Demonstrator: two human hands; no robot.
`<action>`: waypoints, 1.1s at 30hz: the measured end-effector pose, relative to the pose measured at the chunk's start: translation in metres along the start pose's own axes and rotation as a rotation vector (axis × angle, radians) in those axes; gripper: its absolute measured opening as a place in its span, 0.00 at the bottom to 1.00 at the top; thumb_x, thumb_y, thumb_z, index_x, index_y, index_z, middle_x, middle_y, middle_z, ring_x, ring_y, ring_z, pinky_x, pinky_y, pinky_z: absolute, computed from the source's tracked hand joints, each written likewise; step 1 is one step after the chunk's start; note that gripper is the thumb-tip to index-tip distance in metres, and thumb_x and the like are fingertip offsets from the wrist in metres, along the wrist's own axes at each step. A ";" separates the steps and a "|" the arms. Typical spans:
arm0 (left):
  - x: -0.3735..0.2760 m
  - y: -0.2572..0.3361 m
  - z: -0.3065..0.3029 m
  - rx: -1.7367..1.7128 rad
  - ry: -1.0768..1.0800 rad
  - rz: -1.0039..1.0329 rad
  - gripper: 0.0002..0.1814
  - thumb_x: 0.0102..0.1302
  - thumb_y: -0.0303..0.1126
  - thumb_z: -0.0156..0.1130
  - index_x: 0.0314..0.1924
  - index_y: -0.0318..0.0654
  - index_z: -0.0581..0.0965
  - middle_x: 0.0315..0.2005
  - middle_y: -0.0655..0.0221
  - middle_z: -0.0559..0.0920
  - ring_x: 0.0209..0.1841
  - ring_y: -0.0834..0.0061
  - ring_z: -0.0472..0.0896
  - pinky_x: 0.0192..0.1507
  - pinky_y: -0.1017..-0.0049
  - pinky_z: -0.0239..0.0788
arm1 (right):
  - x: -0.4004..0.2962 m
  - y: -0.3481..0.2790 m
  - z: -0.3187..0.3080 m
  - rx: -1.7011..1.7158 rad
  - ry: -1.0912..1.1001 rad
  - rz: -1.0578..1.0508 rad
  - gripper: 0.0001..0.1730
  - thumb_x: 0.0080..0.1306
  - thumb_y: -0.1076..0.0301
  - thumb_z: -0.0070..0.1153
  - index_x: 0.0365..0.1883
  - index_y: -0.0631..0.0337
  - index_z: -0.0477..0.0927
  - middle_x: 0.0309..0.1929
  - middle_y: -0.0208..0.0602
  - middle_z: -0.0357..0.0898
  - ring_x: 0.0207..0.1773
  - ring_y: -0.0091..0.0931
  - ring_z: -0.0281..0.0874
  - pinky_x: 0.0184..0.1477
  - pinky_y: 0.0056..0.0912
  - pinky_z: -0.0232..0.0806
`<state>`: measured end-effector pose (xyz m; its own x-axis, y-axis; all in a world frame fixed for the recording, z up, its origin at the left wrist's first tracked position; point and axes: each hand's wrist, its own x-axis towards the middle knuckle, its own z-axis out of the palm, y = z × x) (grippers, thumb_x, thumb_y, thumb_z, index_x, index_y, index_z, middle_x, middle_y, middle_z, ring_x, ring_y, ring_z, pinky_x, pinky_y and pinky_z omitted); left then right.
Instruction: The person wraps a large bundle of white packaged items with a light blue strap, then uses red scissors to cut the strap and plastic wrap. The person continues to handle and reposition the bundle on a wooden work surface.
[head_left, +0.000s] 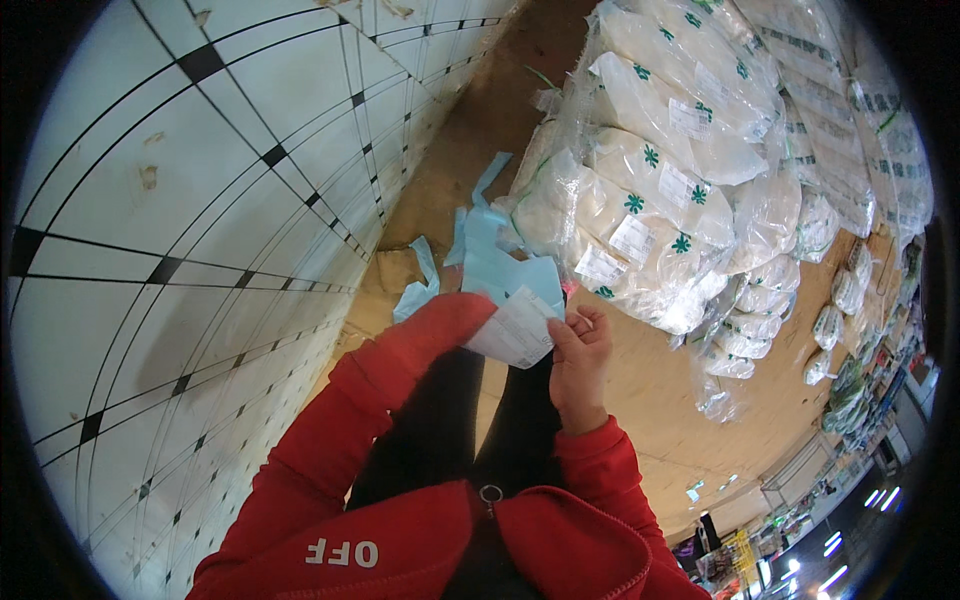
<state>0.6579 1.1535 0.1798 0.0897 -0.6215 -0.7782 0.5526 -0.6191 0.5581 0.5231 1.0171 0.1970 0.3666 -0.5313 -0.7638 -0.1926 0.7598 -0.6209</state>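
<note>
A white printed label sheet (517, 330) is held in front of my legs. My right hand (581, 349) pinches its right edge between thumb and fingers. My left hand (459, 311), blurred and largely covered by the red sleeve, is at the sheet's left side; its fingers cannot be made out. Just beyond the sheet, light blue paper (499, 255) with torn, ragged edges spreads towards the stacked bags. A further crumpled blue piece (416, 296) lies at the left, near the wall.
Clear plastic bags with pale contents (652, 172), green marks and white labels are stacked at the upper right. A white tiled wall (225, 225) rises on the left. Smaller bags (829, 326) lie farther right on the tan floor (660, 390).
</note>
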 end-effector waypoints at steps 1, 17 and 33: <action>0.002 -0.001 0.000 0.334 -0.051 0.045 0.18 0.57 0.43 0.63 0.43 0.39 0.77 0.31 0.70 0.79 0.34 0.81 0.74 0.38 0.78 0.66 | 0.003 -0.003 -0.001 0.009 -0.010 -0.022 0.19 0.54 0.81 0.54 0.41 0.62 0.63 0.34 0.33 0.72 0.37 0.21 0.70 0.42 0.22 0.63; 0.014 0.072 0.047 0.709 0.185 0.595 0.08 0.50 0.30 0.64 0.28 0.36 0.75 0.27 0.60 0.75 0.32 0.57 0.73 0.33 0.66 0.64 | 0.051 -0.077 -0.012 -0.717 -0.681 -0.399 0.06 0.53 0.80 0.57 0.30 0.68 0.77 0.31 0.39 0.77 0.35 0.26 0.74 0.37 0.24 0.67; -0.009 0.165 -0.017 0.142 1.139 0.404 0.12 0.50 0.23 0.62 0.37 0.33 0.75 0.29 0.72 0.76 0.30 0.80 0.73 0.32 0.79 0.66 | 0.285 -0.304 -0.046 -0.656 0.204 -0.855 0.10 0.60 0.67 0.50 0.26 0.68 0.75 0.19 0.37 0.74 0.20 0.21 0.67 0.23 0.26 0.60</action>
<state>0.7620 1.0652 0.2745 0.9500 -0.0491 -0.3084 0.2269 -0.5697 0.7899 0.6445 0.6171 0.1600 0.4642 -0.8856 -0.0139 -0.4156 -0.2040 -0.8864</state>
